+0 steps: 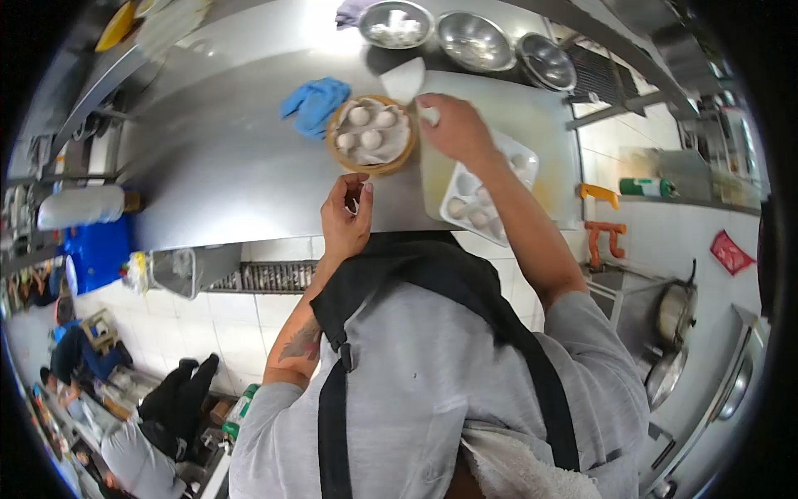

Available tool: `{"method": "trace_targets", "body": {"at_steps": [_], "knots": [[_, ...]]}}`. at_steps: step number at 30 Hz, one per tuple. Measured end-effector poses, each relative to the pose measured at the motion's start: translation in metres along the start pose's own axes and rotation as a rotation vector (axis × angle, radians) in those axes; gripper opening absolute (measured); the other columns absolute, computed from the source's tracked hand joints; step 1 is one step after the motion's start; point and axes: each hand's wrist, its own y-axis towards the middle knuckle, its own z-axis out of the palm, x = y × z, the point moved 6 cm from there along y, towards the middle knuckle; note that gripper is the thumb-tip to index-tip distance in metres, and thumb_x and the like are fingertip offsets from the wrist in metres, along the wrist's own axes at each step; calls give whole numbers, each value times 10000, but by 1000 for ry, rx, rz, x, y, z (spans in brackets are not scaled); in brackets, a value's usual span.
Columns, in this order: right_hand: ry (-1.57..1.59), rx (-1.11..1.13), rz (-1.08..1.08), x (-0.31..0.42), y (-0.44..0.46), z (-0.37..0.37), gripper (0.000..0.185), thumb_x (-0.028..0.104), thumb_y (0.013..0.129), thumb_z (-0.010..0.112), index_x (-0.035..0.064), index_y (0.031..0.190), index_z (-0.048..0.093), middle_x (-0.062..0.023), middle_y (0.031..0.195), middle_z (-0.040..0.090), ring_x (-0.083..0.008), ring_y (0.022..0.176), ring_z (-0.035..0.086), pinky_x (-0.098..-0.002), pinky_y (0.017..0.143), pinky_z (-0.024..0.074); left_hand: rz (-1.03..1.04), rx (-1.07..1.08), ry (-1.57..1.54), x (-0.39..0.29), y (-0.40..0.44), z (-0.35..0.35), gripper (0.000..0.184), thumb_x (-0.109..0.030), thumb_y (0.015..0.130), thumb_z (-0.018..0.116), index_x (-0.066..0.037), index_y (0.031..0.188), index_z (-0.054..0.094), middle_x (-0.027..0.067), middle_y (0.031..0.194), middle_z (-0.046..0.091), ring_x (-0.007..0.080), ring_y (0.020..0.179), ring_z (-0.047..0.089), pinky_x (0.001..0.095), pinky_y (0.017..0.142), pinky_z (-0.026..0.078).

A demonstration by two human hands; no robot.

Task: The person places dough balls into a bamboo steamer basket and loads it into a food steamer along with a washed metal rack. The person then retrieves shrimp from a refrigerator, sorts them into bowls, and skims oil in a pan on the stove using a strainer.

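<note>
A round bamboo steamer basket (371, 170) stands on the steel table, lined with white paper and holding several pale round dumplings (371, 140). My right hand (459, 129) is just right of the basket, its fingers pinching another white dumpling (429, 114). Under my right forearm lies a white compartment tray (459, 185) with several more dumplings in its wells; the forearm covers part of it. My left hand (347, 214) hovers below the basket by the table's near edge, fingers loosely curled and thumb apart. I see no object held in it.
A pale cutting board (549, 141) lies under the tray. Beyond the basket are a white scraper (404, 80), a crumpled blue cloth (316, 106) and metal bowls (475, 41) at the back edge. A steel shelf crosses the far side. People are at lower left.
</note>
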Motion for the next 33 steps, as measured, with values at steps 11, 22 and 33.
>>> {"method": "trace_targets", "body": {"at_steps": [11,22,33], "knots": [[-282,253,49,-140,-103,-62,246,70,791,619,137,1004,723,-65,1023,693,-278,1036,619,-402,887,514,316,370,426,-23,73,202,611,-308,853,706,-19,1338,473,219,1092,643,365,974,640,447,851,514],[-433,20,72,-152,-134,-80,126,136,766,661,65,858,610,-96,906,618,-294,949,605,-379,810,494,629,854,722,-62,118,314,407,-274,841,677,-66,1183,604,180,1042,664,379,1001,626,443,892,493],[-232,-125,97,-113,-83,-41,364,283,786,717,54,1051,615,-123,980,649,-320,946,654,-445,822,523,179,542,351,-4,106,208,331,-261,895,663,-17,750,494,118,645,542,203,609,521,367,583,430]]}}
